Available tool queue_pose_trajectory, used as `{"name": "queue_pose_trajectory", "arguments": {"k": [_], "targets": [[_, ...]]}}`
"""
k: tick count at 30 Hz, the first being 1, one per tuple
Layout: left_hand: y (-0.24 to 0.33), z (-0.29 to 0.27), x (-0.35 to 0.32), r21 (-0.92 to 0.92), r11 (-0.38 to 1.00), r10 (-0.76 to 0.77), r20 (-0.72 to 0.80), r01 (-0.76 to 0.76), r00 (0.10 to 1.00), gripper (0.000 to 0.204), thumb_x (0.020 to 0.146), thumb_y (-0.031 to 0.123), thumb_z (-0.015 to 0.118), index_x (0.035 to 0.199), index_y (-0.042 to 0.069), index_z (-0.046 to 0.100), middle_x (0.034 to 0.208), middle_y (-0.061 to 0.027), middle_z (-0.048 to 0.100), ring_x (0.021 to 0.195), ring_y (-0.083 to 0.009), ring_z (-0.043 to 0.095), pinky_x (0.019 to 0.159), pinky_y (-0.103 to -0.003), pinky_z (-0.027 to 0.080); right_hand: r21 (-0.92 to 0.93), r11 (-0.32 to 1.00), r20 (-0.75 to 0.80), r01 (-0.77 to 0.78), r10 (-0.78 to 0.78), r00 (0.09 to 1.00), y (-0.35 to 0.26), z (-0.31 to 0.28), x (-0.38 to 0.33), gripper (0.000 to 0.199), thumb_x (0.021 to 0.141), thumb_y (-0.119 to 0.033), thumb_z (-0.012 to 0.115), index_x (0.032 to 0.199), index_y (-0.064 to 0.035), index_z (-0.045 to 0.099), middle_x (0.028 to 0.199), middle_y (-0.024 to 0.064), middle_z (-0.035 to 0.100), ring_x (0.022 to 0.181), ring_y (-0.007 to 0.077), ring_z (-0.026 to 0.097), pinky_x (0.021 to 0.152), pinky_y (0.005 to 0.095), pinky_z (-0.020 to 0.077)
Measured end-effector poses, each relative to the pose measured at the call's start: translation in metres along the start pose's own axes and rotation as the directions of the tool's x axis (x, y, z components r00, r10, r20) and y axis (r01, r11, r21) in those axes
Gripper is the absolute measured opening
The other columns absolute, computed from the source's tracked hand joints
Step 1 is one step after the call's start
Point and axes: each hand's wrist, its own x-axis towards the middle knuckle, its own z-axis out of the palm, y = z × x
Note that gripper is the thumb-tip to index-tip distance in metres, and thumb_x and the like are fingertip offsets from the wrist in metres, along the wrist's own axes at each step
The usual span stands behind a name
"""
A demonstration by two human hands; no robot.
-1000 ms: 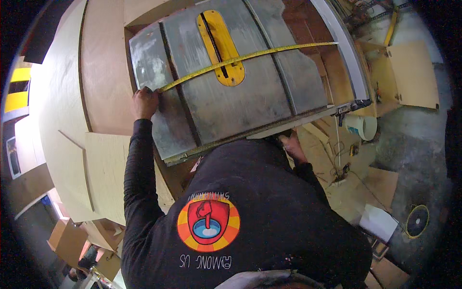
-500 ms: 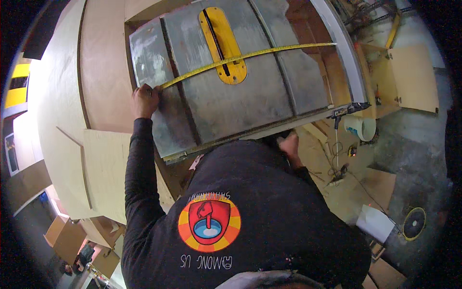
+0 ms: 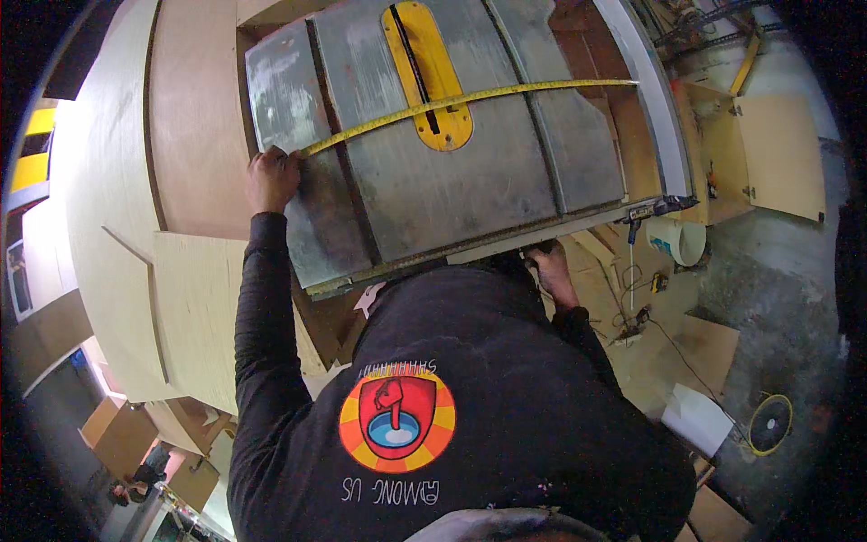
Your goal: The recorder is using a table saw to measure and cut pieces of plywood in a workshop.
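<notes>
Head view: left hand [image 3: 273,178] pinches tape measure [image 3: 470,98]; right hand [image 3: 549,267], half-hidden under saw table [image 3: 433,181], grip unclear.

Single head-worn fisheye, looking steeply down, close above saw table [image 3: 452,163]; edges bend.

You see the scene in soft, even indoor light, neither bright nor dim. The grey metal worktop [image 3: 452,181] gives back a dull, pale sheen, with no hard glare. Your dark sweater [image 3: 470,406] stays deep in tone, and under the worktop edge the shadow is heavy. Straight edges bend strongly toward the rim, and the corners are black. The centre looks fairly sharp.
</notes>
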Motion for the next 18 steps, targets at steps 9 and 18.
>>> {"name": "queue_pose_trajectory", "arguments": {"k": [9,18], "targets": [[0.002,-0.004,0.003,0.044,0.999,-0.016,0.036,0.014,0.999,0.028,0.080,0.032,0.070,0.079,0.004,0.068,0.080,-0.0183,0.068,0.084,-0.0371,0.063,0.078,-0.046,0.051,-0.644,0.636,-0.021,0.426,-0.571,0.821,0.035,0.001,0.018,0.031,0.074,-0.004,0.068,0.103,0.0052,0.059,0.091,0.0098,0.067,0.081,0.0193,0.062,0.075,0.0338,0.0499],[0.002,-0.007,0.001,0.041,0.999,-0.010,0.053,0.008,0.999,0.028,0.081,0.032,0.068,0.079,0.004,0.069,0.083,-0.0176,0.069,0.087,-0.0374,0.064,0.079,-0.046,0.051,-0.257,0.961,-0.033,0.101,-0.113,0.993,0.012,-0.003,0.009,0.029,0.076,-0.005,0.068,0.102,0.0039,0.061,0.093,0.0099,0.066,0.083,0.0190,0.061,0.074,0.0332,0.0485]]}}
